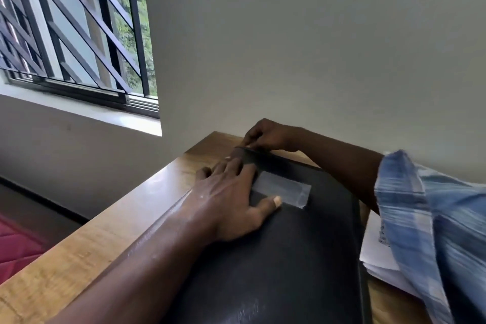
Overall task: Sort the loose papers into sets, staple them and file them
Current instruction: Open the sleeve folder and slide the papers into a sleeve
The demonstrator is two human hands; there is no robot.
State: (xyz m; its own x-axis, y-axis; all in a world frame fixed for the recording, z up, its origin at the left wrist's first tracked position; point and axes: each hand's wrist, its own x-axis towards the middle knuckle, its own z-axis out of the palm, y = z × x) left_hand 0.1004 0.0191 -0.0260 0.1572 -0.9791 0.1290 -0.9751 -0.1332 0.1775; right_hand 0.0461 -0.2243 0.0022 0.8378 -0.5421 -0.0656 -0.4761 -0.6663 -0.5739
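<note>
Left hand (231, 200) flat on closed folder (302, 244) (contents hidden); right hand (265, 135) pinches its far corner.

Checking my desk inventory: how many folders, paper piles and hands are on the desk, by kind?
black folder: 1
white paper pile: 1
hands: 2 (left hand, right hand)
Total: 4

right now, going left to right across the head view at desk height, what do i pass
red quilted fabric → light wooden desk top → black leather-look folder → loose white paper sheets → blue checked cloth sleeve
</note>
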